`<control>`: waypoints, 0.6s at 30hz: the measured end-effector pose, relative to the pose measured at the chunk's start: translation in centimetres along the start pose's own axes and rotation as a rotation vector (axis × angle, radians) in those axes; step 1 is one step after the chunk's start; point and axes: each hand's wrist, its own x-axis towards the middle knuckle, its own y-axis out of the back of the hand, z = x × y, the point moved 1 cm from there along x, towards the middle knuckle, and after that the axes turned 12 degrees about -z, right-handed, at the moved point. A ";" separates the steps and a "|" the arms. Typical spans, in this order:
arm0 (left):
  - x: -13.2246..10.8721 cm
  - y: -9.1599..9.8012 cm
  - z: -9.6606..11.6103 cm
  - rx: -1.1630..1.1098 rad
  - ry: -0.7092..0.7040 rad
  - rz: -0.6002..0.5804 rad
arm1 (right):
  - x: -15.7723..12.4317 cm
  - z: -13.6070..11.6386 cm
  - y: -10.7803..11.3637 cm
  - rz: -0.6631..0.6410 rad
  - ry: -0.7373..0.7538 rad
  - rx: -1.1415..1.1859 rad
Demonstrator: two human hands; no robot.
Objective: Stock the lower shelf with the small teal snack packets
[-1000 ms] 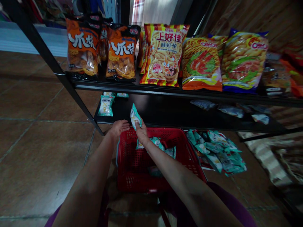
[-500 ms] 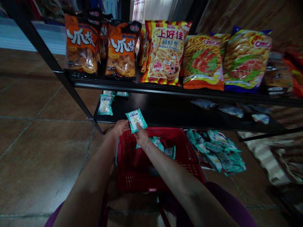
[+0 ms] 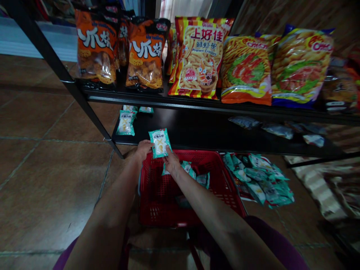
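Observation:
Both my hands hold a small teal-and-white snack packet (image 3: 159, 143) face up, just above the far rim of a red plastic basket (image 3: 157, 202). My left hand (image 3: 143, 149) pinches the packet's left edge, and my right hand (image 3: 172, 162) pinches its lower right corner. More of the same teal packets (image 3: 197, 175) lie inside the basket. Two like packets (image 3: 126, 122) rest at the left end of the low black shelf (image 3: 202, 133), just beyond my hands.
The upper shelf carries large snack bags: orange ones (image 3: 97, 48), a striped yellow prawn-cracker bag (image 3: 200, 56) and yellow-green ones (image 3: 246, 71). A pile of teal packets (image 3: 260, 178) lies on the floor right of the basket. Brown tiled floor (image 3: 47, 180) spreads to the left.
My right hand turned the packet from edge-on to face up, and my left hand closed onto its left edge. The hands stay over the basket's far rim.

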 end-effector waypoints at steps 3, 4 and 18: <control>-0.2 0.0 0.3 0.008 -0.010 0.007 | -0.1 -0.6 0.2 -0.023 0.023 -0.007; -0.3 0.0 0.3 0.010 -0.014 0.007 | -0.1 -0.8 0.1 -0.031 0.028 -0.006; -0.8 0.6 0.6 0.076 0.105 -0.190 | 0.1 -0.9 0.1 -0.091 -0.049 -0.061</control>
